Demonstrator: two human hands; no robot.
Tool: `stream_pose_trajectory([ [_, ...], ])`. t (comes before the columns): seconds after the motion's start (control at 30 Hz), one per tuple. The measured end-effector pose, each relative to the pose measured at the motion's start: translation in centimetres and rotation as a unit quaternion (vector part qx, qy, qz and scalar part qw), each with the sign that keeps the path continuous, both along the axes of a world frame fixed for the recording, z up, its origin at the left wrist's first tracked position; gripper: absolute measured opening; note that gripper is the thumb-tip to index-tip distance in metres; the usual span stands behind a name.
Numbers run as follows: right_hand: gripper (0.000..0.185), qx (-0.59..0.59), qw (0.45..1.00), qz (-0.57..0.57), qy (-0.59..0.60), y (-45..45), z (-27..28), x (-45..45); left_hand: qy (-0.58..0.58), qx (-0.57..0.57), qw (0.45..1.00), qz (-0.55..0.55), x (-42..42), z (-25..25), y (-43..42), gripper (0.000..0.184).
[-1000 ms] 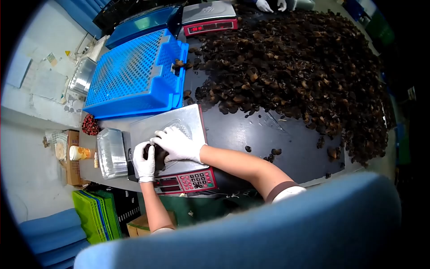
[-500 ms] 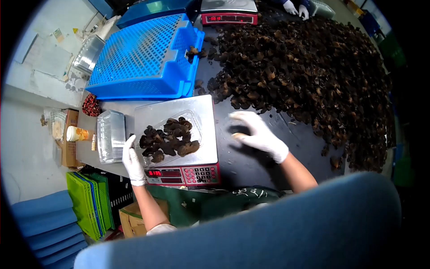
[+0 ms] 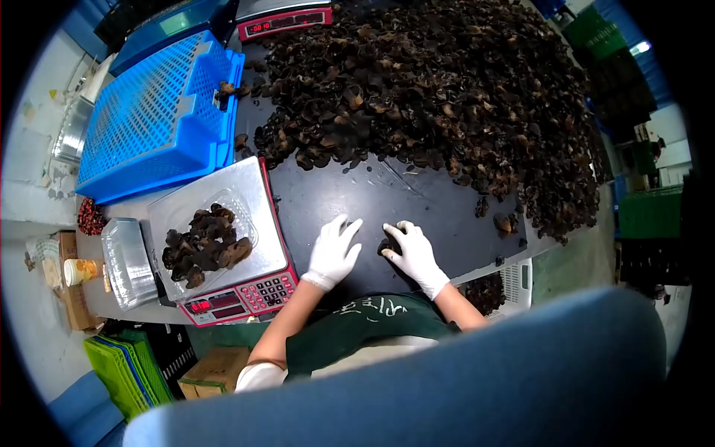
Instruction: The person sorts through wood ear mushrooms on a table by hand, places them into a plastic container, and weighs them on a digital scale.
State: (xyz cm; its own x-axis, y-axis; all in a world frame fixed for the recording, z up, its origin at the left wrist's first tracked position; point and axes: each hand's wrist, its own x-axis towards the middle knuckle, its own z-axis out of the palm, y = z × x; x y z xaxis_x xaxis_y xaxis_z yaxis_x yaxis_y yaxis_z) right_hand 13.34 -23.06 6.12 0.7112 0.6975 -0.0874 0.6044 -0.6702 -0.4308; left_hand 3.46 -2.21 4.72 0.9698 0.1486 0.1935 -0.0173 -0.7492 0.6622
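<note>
Both gloved hands are low over the dark table in front of my apron. My left hand (image 3: 334, 253) is open, fingers apart and empty, just right of the scale. Beside it, my right hand (image 3: 414, 257) curls its thumb and fingers around a small piece of wood ear mushroom (image 3: 384, 246), partly hidden by the glove. A red-and-silver weighing scale (image 3: 274, 216) stands to the left. On its pan lies a clear plastic tray (image 3: 244, 216) with a clump of wood ear mushrooms (image 3: 205, 246) in it.
A large pile of wood ear mushrooms (image 3: 447, 97) covers the table's far side. Blue crates (image 3: 149, 119) stand at the left, with a second scale (image 3: 287, 22) behind. Stacked clear trays (image 3: 130, 261) and a paper cup (image 3: 80, 271) sit left of the scale.
The view has turned right. My left hand has left the tray's side and come over the table. My right hand has come down nearer my body, around a mushroom piece.
</note>
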Motion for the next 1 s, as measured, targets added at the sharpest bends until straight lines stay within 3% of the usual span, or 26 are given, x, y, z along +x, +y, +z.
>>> stream_pose_trajectory([
  [0.07, 0.027, 0.059, 0.998, 0.024, 0.006, 0.3, -1.1, -0.2, 0.028, 0.076, 0.997, 0.012, 1.5, -3.0, -1.5, 0.042],
  [0.1, 0.027, 0.07, 0.997, 0.033, 0.007, 0.2, -1.6, -0.2, 0.016, 0.122, 0.992, 0.02, 2.0, -4.1, -1.8, 0.033],
  [0.2, 0.018, 0.169, 0.982, 0.032, 0.078, -0.1, -2.6, 0.5, -0.007, -0.001, 1.0, -0.021, 1.9, -5.8, -2.2, 0.006],
  [0.23, 0.02, 0.185, 0.969, -0.033, 0.161, 0.2, -1.9, 0.3, -0.051, -0.056, 0.996, -0.051, 1.8, -6.3, -2.0, 0.008],
  [0.27, 0.021, 0.21, 0.964, -0.037, 0.161, 0.3, -1.8, 0.3, 0.051, -0.222, 0.973, -0.024, 1.4, -6.7, -2.4, 0.008],
  [0.3, 0.022, 0.234, 0.958, -0.042, 0.16, 0.5, -1.7, 0.1, 0.146, -0.384, 0.912, 0.005, 1.0, -6.3, -2.8, 0.009],
  [0.33, 0.022, 0.249, 0.95, -0.045, 0.183, 1.2, -0.5, -0.2, 0.172, -0.555, 0.813, 0.034, 0.7, -6.8, -3.2, 0.011],
  [0.37, 0.023, 0.254, 0.944, -0.039, 0.207, 1.7, 0.4, -0.7, 0.188, -0.704, 0.682, 0.059, 0.1, -7.4, -3.3, 0.014],
  [0.43, 0.026, 0.282, 0.94, 0.04, 0.186, 3.2, 2.6, -1.8, 0.152, -0.896, 0.416, -0.022, -1.0, -6.7, -3.1, 0.029],
  [0.47, 0.031, 0.255, 0.951, 0.099, 0.146, 4.0, 3.5, -2.3, 0.171, -0.912, 0.374, 0.013, -1.6, -6.4, -3.1, 0.032],
  [0.53, 0.051, 0.2, 0.961, 0.131, 0.142, 5.3, 6.3, -3.2, 0.12, -0.952, 0.267, -0.086, -2.3, -4.8, -3.1, 0.038],
  [0.57, 0.058, 0.197, 0.958, 0.137, 0.158, 5.8, 7.3, -3.3, 0.123, -0.963, 0.234, -0.045, -2.6, -3.7, -3.2, 0.035],
  [0.6, 0.066, 0.221, 0.953, 0.12, 0.17, 5.7, 7.0, -3.1, 0.1, -0.965, 0.24, -0.047, -3.2, -4.6, -3.2, 0.033],
  [0.63, 0.058, 0.227, 0.959, 0.104, 0.131, 6.1, 7.7, -2.7, 0.108, -0.956, 0.271, -0.017, -4.3, -3.3, -2.3, 0.03],
  [0.67, 0.053, 0.214, 0.96, 0.046, 0.176, 6.3, 7.3, -2.1, 0.118, -0.946, 0.303, 0.012, -5.3, -1.8, -1.5, 0.027],
  [0.7, 0.048, 0.2, 0.955, -0.016, 0.219, 6.3, 6.4, -1.4, 0.121, -0.919, 0.366, 0.083, -5.7, 2.3, -0.5, 0.027],
  [0.73, 0.038, 0.213, 0.956, -0.031, 0.201, 6.5, 4.6, -0.3, 0.155, -0.905, 0.394, 0.049, -6.6, 5.2, 1.7, 0.025],
  [0.77, 0.032, 0.225, 0.955, -0.029, 0.189, 6.6, 2.8, 0.6, 0.138, -0.847, 0.506, 0.08, -7.6, 7.5, 3.6, 0.022],
  [0.8, 0.029, 0.209, 0.971, 0.019, 0.112, 6.8, 1.7, 1.3, 0.101, -0.796, 0.553, 0.225, -8.5, 10.4, 4.8, 0.02],
  [0.83, 0.027, 0.19, 0.979, 0.068, 0.035, 7.1, 0.8, 2.0, -0.054, -0.742, 0.606, 0.282, -9.3, 10.8, 6.6, 0.016],
  [0.87, 0.025, 0.181, 0.978, 0.094, 0.029, 7.6, -0.3, 2.4, -0.198, -0.654, 0.65, 0.331, -10.2, 11.3, 8.3, 0.013],
  [0.9, 0.024, 0.174, 0.977, 0.12, 0.023, 8.3, -1.5, 2.4, -0.253, -0.555, 0.731, 0.306, -11.7, 11.9, 10.9, 0.01],
  [0.97, 0.017, 0.123, 0.979, 0.155, -0.042, 9.3, -2.3, 1.6, -0.269, -0.27, 0.796, 0.47, -14.4, 8.7, 16.3, 0.011],
  [1.0, 0.015, 0.074, 0.982, 0.168, -0.037, 9.6, -2.3, 1.1, -0.211, -0.117, 0.848, 0.472, -15.7, 7.8, 18.4, 0.015],
])
